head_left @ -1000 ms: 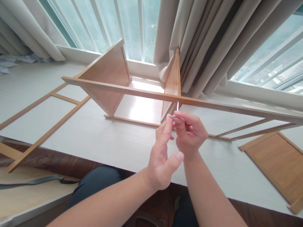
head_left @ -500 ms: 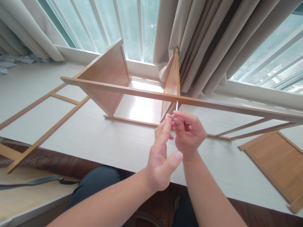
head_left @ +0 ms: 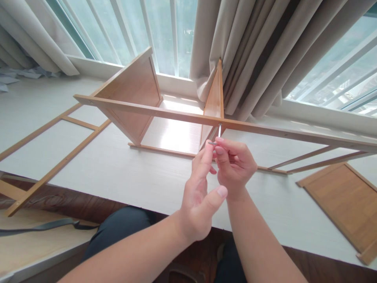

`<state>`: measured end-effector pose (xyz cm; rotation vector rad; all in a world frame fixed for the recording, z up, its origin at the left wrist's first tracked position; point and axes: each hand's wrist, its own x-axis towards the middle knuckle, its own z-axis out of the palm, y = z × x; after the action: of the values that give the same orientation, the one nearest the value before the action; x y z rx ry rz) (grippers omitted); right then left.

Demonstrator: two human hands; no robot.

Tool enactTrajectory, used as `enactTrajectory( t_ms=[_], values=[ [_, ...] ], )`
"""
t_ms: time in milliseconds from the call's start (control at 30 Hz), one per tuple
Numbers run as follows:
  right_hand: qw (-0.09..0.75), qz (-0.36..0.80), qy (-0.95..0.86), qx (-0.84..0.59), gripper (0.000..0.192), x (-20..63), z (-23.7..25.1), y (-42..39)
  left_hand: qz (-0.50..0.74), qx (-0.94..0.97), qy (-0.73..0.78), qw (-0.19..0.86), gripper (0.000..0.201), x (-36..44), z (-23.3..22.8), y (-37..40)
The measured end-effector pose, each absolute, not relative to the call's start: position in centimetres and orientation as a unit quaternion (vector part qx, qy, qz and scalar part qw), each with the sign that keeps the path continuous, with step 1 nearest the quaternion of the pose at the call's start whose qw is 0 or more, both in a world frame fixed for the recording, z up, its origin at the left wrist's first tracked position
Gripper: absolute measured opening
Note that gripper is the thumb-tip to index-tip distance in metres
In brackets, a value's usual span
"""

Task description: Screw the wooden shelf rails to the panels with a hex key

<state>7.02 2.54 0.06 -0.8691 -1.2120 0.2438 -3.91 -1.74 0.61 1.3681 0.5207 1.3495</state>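
Observation:
A partly built wooden shelf frame (head_left: pixel 153 112) lies on a white surface by the window. A small metal hex key (head_left: pixel 219 133) stands in the frame's long front rail where an upright wooden panel (head_left: pixel 216 98) meets it. My right hand (head_left: pixel 235 165) is shut on the key's short arm just below the rail. My left hand (head_left: pixel 200 196) is beside it, fingertips touching the key's bent end, thumb spread apart.
A loose wooden panel (head_left: pixel 341 204) lies flat at the right. A second ladder-like wooden frame (head_left: pixel 55 149) lies at the left. Beige curtains (head_left: pixel 259 51) hang behind the upright panel. A dark strap (head_left: pixel 44 226) lies on a lower board at the lower left.
Both hands have stayed on the hex key with only a tiny shift upward and left. The frame has not moved.

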Motion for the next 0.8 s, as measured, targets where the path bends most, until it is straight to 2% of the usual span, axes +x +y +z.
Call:
enactTrajectory(
  t_ms=[800],
  values=[
    [0.724, 0.099, -0.561, -0.390, 0.018, 7.33, -0.12, 2.65, 0.570, 0.566, 0.241, 0.545, 0.068, -4.06, 0.40, -2.32]
  ],
)
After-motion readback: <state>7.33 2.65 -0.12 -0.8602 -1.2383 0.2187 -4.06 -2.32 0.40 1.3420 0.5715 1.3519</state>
